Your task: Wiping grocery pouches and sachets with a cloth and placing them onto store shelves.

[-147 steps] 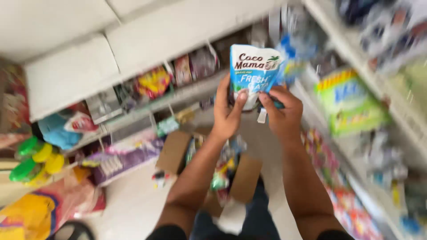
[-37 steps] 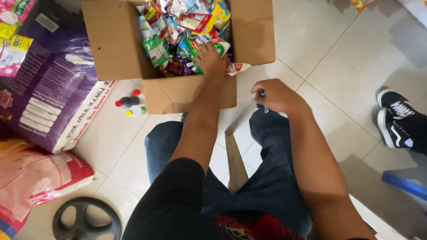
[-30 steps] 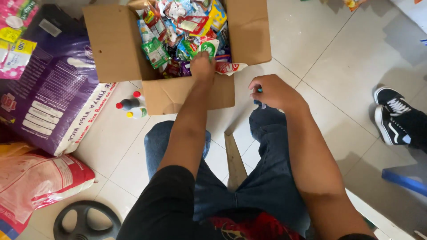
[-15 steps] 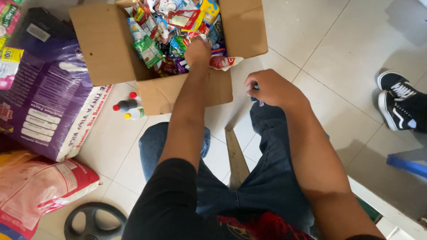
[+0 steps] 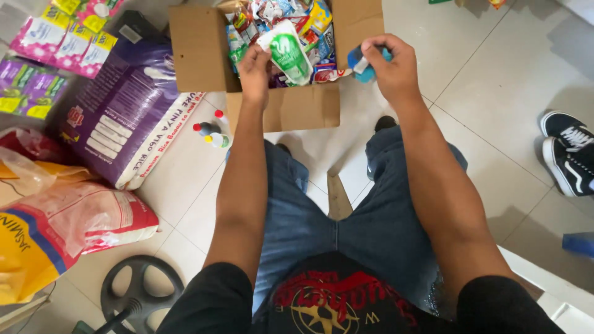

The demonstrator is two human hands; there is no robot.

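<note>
On the tiled floor (image 5: pixel 495 93), a sachet-filled cardboard box (image 5: pixel 198 49); left hand (image 5: pixel 255 69) fingers pinch a green-and-white pouch (image 5: pixel 288 55), right hand (image 5: pixel 391 65) grips a blue object (image 5: pixel 360 62).

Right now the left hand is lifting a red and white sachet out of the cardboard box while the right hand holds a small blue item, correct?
Not quite. The sachet in the left hand is green and white, not red and white, as the head view shows. The rest stands: it is over the cardboard box, and the right hand holds a small blue item.

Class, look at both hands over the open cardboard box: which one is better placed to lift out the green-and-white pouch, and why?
Left. The left hand already pinches the green-and-white pouch above the cardboard box, while the right hand is occupied holding a small blue object.
</note>
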